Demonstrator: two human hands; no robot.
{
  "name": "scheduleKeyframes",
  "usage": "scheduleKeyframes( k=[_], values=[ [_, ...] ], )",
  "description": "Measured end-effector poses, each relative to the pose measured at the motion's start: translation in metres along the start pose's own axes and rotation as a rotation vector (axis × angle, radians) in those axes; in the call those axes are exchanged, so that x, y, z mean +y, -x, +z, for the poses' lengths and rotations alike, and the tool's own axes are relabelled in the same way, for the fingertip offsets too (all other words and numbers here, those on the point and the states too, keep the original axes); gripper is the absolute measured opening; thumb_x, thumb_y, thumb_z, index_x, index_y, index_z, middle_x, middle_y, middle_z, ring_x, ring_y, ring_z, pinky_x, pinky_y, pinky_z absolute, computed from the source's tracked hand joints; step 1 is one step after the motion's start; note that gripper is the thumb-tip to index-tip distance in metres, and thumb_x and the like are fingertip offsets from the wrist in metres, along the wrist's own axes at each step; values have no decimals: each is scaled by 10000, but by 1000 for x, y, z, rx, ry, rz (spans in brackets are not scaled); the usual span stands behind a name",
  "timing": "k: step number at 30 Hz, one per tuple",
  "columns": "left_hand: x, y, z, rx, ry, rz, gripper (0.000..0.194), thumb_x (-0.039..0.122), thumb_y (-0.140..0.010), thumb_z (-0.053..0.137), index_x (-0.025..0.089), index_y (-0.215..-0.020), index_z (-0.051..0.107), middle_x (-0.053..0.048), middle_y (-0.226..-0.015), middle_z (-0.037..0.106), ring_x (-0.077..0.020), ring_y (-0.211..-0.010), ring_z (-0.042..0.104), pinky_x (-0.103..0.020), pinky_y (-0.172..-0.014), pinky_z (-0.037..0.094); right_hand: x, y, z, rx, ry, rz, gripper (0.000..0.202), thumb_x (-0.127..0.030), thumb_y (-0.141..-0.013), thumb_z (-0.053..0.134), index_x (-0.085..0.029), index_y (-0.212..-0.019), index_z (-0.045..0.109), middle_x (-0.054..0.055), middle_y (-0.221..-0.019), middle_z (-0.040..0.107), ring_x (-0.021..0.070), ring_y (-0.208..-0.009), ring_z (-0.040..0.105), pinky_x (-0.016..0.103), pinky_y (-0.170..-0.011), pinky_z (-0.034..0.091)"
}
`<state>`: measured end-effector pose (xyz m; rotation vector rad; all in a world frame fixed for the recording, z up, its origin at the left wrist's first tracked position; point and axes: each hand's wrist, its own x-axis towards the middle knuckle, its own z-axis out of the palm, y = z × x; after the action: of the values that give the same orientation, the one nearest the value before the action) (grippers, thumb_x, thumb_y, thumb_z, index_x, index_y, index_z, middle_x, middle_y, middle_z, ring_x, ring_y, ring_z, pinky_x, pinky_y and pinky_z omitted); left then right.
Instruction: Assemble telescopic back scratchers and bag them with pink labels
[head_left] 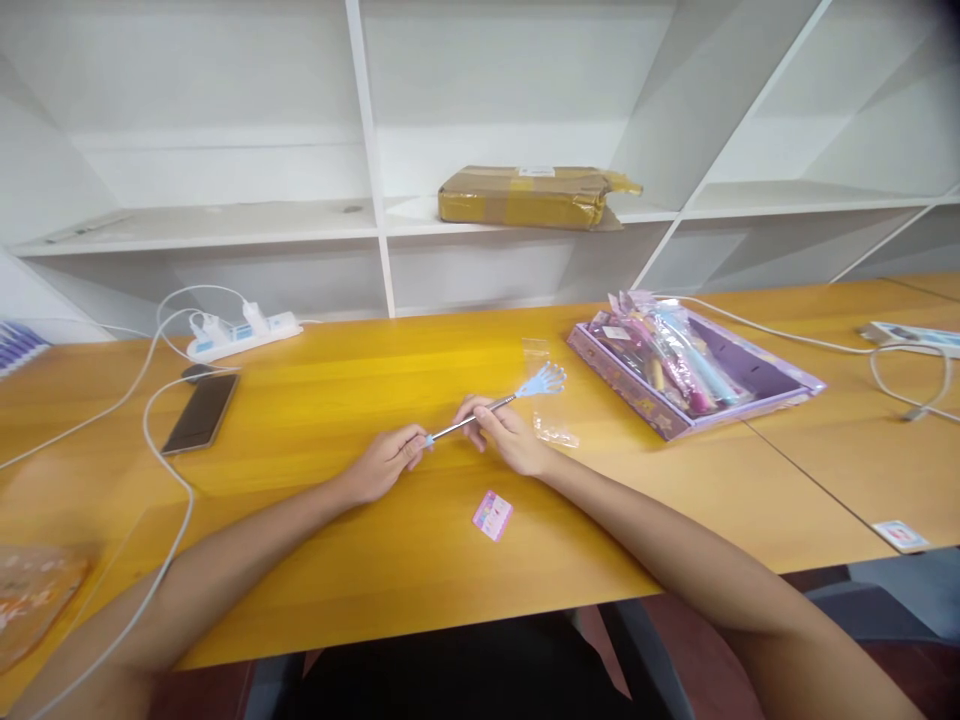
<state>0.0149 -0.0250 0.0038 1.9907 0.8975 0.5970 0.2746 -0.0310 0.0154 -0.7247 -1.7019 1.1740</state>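
Observation:
A back scratcher (491, 406) with a silver rod and a light-blue hand-shaped head is held level above the table. My left hand (384, 460) is closed on its blue handle end. Farther up the rod, close to the blue head, my right hand (501, 432) grips it between thumb and fingers. A clear plastic wrapper (556, 432) lies on the table just right of my right hand, partly behind the head. Below my hands, a small pink-purple card (493, 515) rests flat on the wood.
An open purple box (750, 360) with several wrapped items stands to the right. On the left are a phone (201, 412), a white power strip (244, 336) and loose cables. A taped cardboard box (525, 197) sits on the shelf. An orange-patterned packet (37, 600) is at lower left.

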Motion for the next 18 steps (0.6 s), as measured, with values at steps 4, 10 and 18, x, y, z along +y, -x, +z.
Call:
scheduleKeyframes(
  k=[4,10,18],
  values=[
    [0,-1,0,10,44,-2,401,519,-1089,398,197,-1059,636,28,-733,559,-146,-686,509,-282,-703,390,0,-8,-12,-34,-92,108,478,-640,-1001,563,-182,-1054,689,10,-823,622,115,-597,550,272,-596,440],
    [-2,-2,1,17,101,6,332,487,-1075,446,207,-1154,607,19,-791,590,-149,-724,515,-288,-729,399,-5,-22,-51,439,-285,32,393,-579,-893,753,-206,-994,680,-58,-659,418,79,-511,323,242,-477,230],
    [0,-1,1,31,143,-56,363,499,-1064,460,192,-1193,605,43,-759,464,-125,-653,390,-260,-625,345,10,-25,-82,763,-120,-37,337,-535,-854,768,-235,-941,641,-70,-618,441,89,-518,373,216,-472,288]
  ],
)
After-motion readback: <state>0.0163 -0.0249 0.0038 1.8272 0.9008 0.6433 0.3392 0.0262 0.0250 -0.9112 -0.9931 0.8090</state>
